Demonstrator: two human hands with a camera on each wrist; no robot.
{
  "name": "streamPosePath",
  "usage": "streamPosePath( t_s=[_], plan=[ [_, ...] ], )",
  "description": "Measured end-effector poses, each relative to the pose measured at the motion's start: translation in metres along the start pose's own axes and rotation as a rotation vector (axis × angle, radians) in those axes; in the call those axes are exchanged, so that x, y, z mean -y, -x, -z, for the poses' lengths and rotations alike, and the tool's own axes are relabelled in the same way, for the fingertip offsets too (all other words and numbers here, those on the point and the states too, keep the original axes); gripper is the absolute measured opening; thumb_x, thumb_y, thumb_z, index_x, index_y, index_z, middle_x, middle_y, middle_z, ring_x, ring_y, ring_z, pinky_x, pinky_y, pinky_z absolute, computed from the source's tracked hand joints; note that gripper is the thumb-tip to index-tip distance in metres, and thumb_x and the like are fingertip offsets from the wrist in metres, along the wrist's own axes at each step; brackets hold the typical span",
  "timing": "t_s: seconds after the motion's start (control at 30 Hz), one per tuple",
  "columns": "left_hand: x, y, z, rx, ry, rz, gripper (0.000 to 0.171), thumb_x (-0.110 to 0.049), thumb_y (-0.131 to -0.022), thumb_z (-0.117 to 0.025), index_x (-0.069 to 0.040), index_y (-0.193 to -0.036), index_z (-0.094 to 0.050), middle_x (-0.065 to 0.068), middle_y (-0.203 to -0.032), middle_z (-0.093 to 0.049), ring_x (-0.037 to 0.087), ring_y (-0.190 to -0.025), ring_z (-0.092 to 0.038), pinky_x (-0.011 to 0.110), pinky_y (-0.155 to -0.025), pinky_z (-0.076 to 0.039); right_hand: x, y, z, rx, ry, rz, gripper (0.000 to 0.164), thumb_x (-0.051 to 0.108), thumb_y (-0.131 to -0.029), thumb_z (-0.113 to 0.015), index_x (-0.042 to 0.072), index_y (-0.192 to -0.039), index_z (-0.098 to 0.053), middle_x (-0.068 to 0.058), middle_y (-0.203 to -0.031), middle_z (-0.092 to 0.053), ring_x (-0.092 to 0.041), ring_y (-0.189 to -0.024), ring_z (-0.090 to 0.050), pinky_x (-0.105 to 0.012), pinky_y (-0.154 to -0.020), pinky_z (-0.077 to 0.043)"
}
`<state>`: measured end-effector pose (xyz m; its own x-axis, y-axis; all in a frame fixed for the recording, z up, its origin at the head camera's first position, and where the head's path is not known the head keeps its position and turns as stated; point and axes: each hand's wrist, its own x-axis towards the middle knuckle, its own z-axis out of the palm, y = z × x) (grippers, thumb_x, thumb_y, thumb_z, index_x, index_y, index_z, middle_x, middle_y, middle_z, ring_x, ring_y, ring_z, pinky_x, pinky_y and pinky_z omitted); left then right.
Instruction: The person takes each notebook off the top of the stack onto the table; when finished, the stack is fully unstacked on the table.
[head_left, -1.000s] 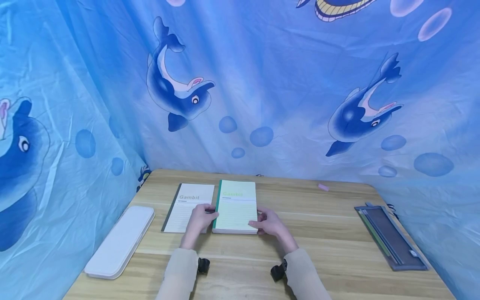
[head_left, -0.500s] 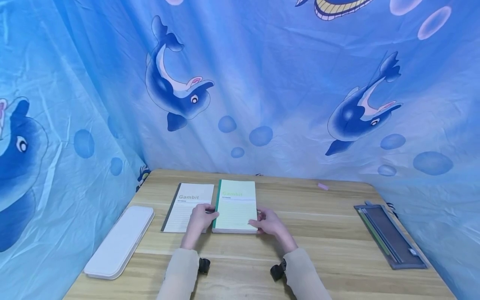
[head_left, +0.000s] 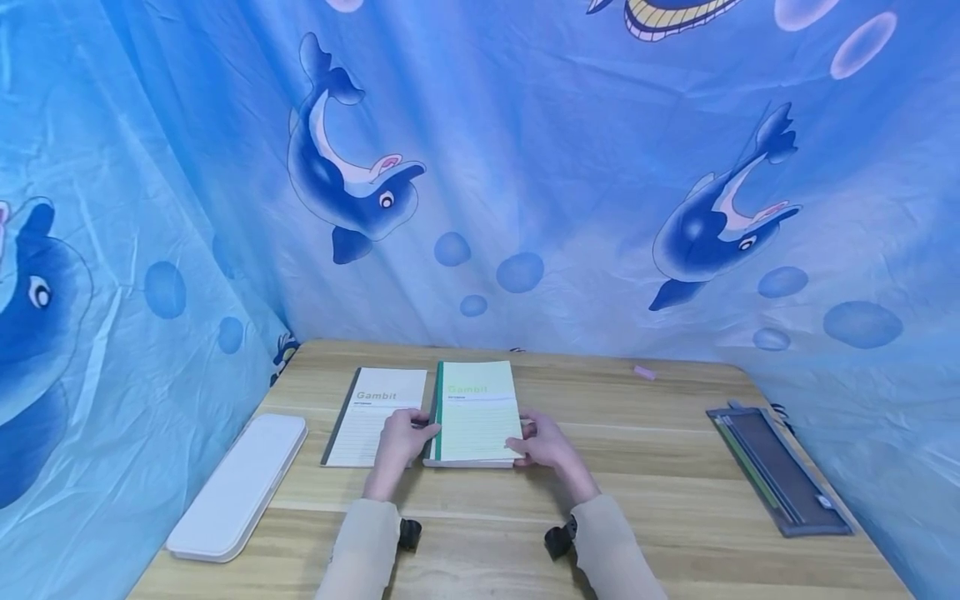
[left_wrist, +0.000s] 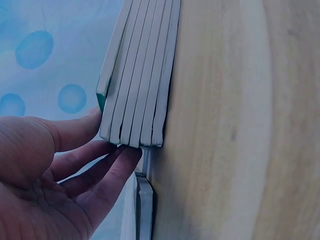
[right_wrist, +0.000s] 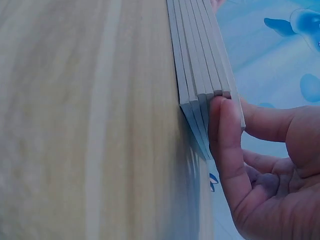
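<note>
In the head view, a stack of several notebooks [head_left: 467, 464] lies mid-table, topped by a pale green notebook [head_left: 476, 417] with a green spine. This top one sits shifted right, slightly askew. My left hand [head_left: 401, 437] holds the stack's left side: the thumb is at the green spine, the fingertips [left_wrist: 131, 155] lie against the stacked spines below. On the right side, my right hand [head_left: 543, 442] pinches the top notebook's edge, thumb over the cover and fingers at the stack's side. A white notebook [head_left: 363, 437] with a dark spine lies left, partly behind my left hand.
A white case [head_left: 238, 487] lies at the table's left edge. Toward the right edge is a grey zip pouch [head_left: 780, 471] with long items inside. A small pink block [head_left: 644, 372] is near the back edge. Blue dolphin-print curtains [head_left: 495, 167] enclose the table [head_left: 637, 500].
The pale green top notebook has slid a little right and turned slightly on the stack, exposing the left edge beneath. My right hand has shifted slightly right with it; my left hand has barely moved.
</note>
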<state>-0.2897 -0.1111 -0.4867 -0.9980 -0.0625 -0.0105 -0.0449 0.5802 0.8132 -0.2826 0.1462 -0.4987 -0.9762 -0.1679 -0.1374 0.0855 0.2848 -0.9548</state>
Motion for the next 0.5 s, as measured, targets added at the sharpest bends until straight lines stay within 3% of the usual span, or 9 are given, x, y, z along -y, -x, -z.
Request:
streamPosePath(
  t_s=[0.23, 0.5],
  plan=[
    [0.0, -0.002, 0.002, -0.004, -0.005, 0.006, 0.034, -0.01, -0.086, -0.074, 0.006, -0.116, -0.067, 0.023, -0.112, -0.068, 0.038, -0.105, -0.064, 0.05, -0.093, -0.051, 0.004, 0.001, 0.006, 0.01, -0.032, -0.018, 0.057, -0.01, -0.086, -0.067, -0.011, -0.137, -0.042, -0.019, -0.091, -0.061, -0.022, -0.065, -0.065, -0.035, -0.06, -0.061],
    [0.002, -0.003, 0.0, 0.01, -0.003, 0.014, 0.036, -0.008, -0.085, -0.075, 0.007, -0.116, -0.065, 0.021, -0.109, -0.067, 0.037, -0.104, -0.064, 0.049, -0.091, -0.052, 0.01, 0.006, 0.013, -0.027, 0.034, 0.007, 0.044, -0.011, -0.086, -0.063, -0.012, -0.126, -0.044, -0.018, -0.087, -0.065, -0.024, -0.059, -0.067, -0.036, -0.057, -0.06]
  ],
)
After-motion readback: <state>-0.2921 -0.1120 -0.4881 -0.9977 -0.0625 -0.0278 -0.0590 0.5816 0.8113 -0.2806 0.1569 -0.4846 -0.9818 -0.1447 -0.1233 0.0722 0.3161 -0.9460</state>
